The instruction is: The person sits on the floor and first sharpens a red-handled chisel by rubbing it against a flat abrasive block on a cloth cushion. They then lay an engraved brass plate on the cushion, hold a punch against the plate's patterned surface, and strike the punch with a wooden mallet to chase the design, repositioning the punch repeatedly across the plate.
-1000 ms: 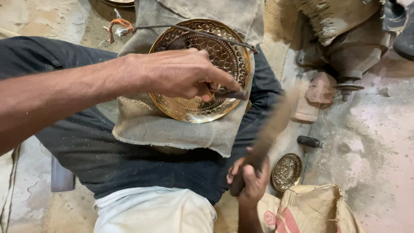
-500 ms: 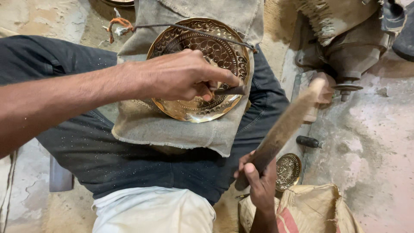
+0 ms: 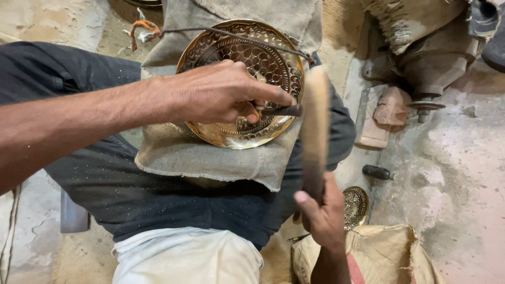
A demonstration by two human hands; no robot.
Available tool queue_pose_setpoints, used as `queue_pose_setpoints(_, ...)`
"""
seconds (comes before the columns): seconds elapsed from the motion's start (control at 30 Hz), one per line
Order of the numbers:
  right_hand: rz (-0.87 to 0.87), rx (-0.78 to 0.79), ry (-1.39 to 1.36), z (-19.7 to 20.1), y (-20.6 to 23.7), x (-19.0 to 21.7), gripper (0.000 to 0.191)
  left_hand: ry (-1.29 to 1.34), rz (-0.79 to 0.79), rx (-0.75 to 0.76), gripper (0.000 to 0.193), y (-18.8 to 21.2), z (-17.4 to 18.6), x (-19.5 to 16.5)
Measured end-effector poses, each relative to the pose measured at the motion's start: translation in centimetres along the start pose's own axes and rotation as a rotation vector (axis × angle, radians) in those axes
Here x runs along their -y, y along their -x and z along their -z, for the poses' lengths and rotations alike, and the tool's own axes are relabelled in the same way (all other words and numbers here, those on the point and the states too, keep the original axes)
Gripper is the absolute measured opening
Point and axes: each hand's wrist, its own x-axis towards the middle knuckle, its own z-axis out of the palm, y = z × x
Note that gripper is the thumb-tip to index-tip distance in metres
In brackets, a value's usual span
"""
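Wooden mallet (image 3: 314, 131) is gripped at its lower end by the right hand (image 3: 322, 215), fingers wrapped tight around the handle, at about 5 o'clock in the view. Its head looks blurred and stands just above the rear end of the small metal punch (image 3: 284, 110). The left hand (image 3: 223, 92) pinches this punch between thumb and fingertips, closed firmly on it, with the tip hidden where it meets the brass plate (image 3: 239, 52).

The plate lies on a grey cloth (image 3: 210, 158) over the person's lap, near the centre, and a thin wire (image 3: 236, 36) crosses its upper rim. For a clean mark, I think the punch should stay steady at one angle, with its tip set exactly on the pattern line, and the mallet should fall square on the punch end, not on the fingers. Light, even blows seem better than one heavy blow, because the thin plate could dent.

At 4 o'clock a smaller brass disc (image 3: 355, 206) rests on the floor beside a sack (image 3: 389, 252), and a dark-handled tool (image 3: 379, 172) lies at 3 o'clock.
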Motion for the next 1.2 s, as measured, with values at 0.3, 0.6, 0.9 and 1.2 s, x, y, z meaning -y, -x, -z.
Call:
queue_pose_setpoints(0.3,0.261,0.034,-0.09,0.1,0.4,-0.6,0.03,0.004,-0.015,-0.02,0.061,0.0,0.2,-0.1)
queue_pose_setpoints(0.6,0.01,-0.06,-0.207,0.4,1.7,-3.5,0.038,0.0,-0.012,-0.017,0.061,-0.1,0.0,-0.1)
queue_pose_setpoints(0.9,0.12,0.043,0.036,0.6,2.3,-4.3,0.031,0.014,0.01,0.0,0.059,-0.4,-0.2,-0.3)
queue_pose_setpoints(1.2,0.126,-0.036,-0.248,0.2,1.5,-2.0,0.039,0.032,-0.077,-0.028,0.059,0.0,0.3,-0.1)
